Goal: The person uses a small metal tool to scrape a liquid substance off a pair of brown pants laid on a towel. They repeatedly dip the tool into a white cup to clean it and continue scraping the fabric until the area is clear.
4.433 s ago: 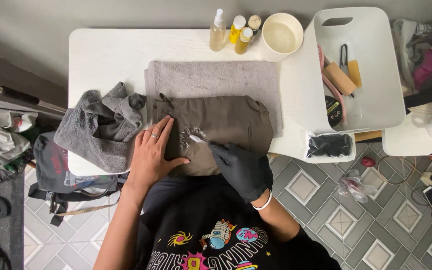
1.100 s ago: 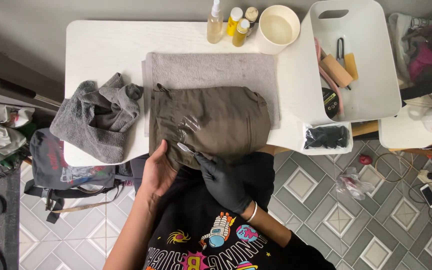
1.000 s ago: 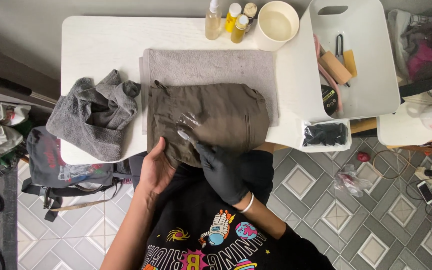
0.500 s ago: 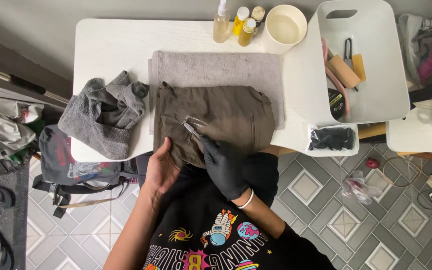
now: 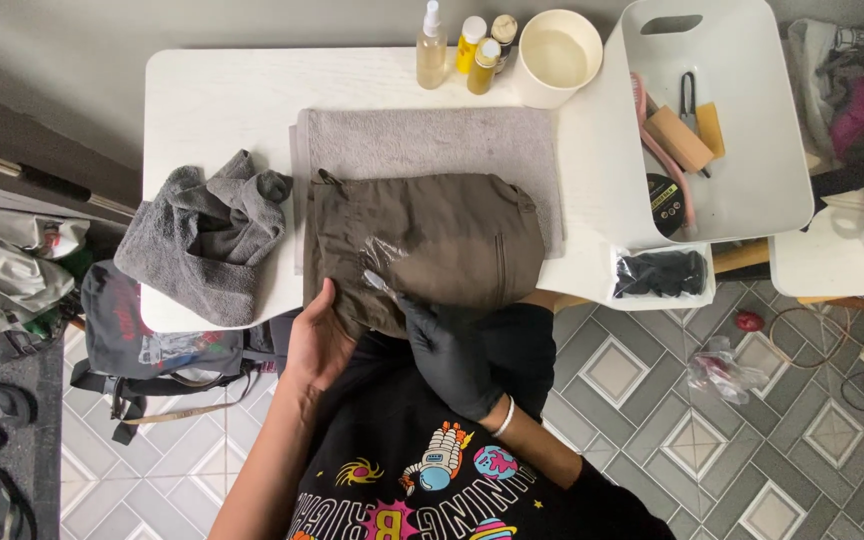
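Note:
An olive-brown bag (image 5: 432,245) lies on a grey towel (image 5: 422,145) on the white table (image 5: 232,95). My bare left hand (image 5: 317,340) grips the bag's near left edge. My right hand (image 5: 447,345), in a black glove, holds a small brush or tool (image 5: 377,282) whose tip rests on a wet, shiny patch of the bag's front.
A crumpled grey cloth (image 5: 207,240) lies at the table's left. Three bottles (image 5: 462,45) and a cream bowl (image 5: 557,55) stand at the back. A white tray (image 5: 732,120) with brushes and a tin is at right, black gloves (image 5: 662,272) below it. A backpack (image 5: 152,340) lies on the floor.
My left hand has slid off the top of the bag to its near left edge. My gloved right hand keeps working the tool over the same patch.

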